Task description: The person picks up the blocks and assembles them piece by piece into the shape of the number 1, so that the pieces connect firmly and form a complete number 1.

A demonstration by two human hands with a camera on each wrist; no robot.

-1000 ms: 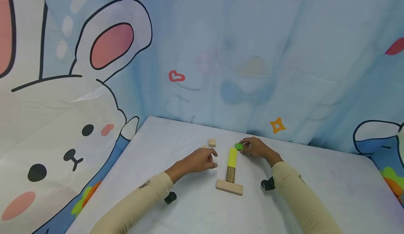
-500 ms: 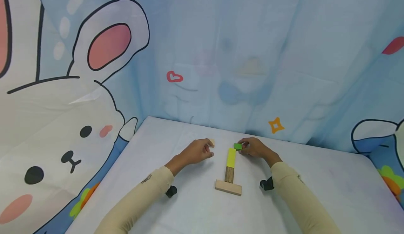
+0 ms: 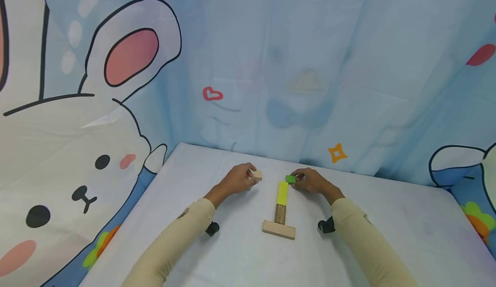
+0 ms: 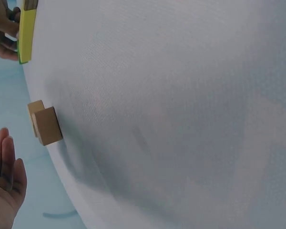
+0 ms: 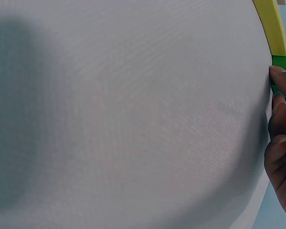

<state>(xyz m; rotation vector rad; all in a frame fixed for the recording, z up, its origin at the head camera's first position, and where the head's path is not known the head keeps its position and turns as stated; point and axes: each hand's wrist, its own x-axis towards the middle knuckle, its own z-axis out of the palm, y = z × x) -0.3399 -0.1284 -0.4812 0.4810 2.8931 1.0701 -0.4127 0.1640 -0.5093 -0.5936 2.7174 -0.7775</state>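
In the head view, my right hand pinches a small green block at the far end of a yellow block. The right wrist view has thumb and fingertips at the green block, against the yellow end. A dark brown wooden block continues the row toward me, ending at a crosswise pale wooden plank. My left hand is beside a small pale wooden block. In the left wrist view its fingers are apart from two wooden blocks, relaxed and holding nothing.
A white cloth-covered table lies under everything. Behind it hangs a light blue printed curtain, with a rabbit figure on the left. Black wrist cameras sit under both sleeves.
My left hand has moved left and away from me, from beside the row to the small pale block. The right hand stays at the green block. The head view has shifted slightly.
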